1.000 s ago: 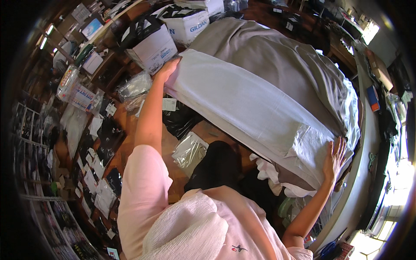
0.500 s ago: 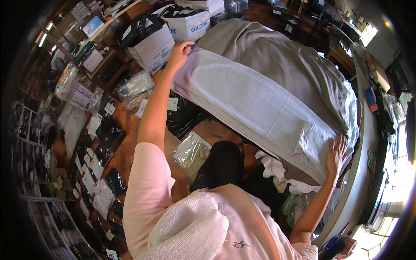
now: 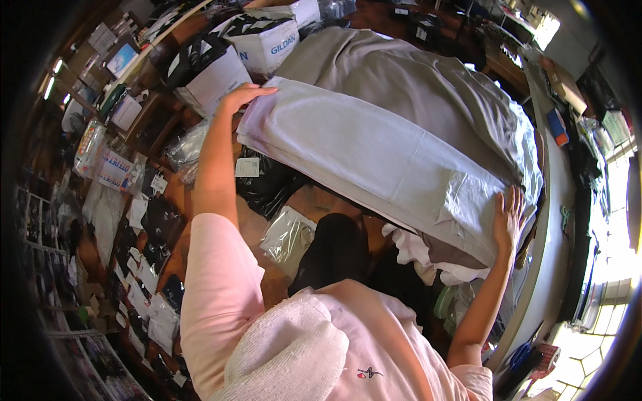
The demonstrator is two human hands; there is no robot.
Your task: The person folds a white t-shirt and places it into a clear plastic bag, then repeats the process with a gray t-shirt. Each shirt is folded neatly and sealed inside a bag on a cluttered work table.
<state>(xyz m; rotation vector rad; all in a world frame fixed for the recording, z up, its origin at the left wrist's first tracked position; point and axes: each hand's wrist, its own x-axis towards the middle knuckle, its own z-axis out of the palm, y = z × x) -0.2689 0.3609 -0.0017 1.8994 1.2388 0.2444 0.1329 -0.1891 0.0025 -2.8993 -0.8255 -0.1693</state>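
Observation:
A long piece of light grey cloth [image 3: 361, 137] lies folded lengthwise along the near side of a table or board draped in brown-grey fabric [image 3: 401, 73]. My left hand [image 3: 246, 95] rests on its far left corner, fingers stretched over the edge, holding nothing that I can see. Flat on the cloth's right end lies my right hand [image 3: 508, 219], fingers apart. Just left of that hand, a paler, wrinkled flap [image 3: 463, 198] is turned over on the cloth.
Cardboard boxes [image 3: 273, 48] filled with dark packed items stand beyond my left hand. Black plastic bags [image 3: 267, 184] and a clear-wrapped garment [image 3: 287, 237] lie on the wooden floor. Rumpled white fabric [image 3: 414, 254] hangs below the near edge. A long grey ledge [image 3: 552, 220] runs along the right.
The view has shifted, so the cloth and boxes appear farther left. My left hand's fingers look straighter at the corner. My right hand keeps its place on the cloth's right end.

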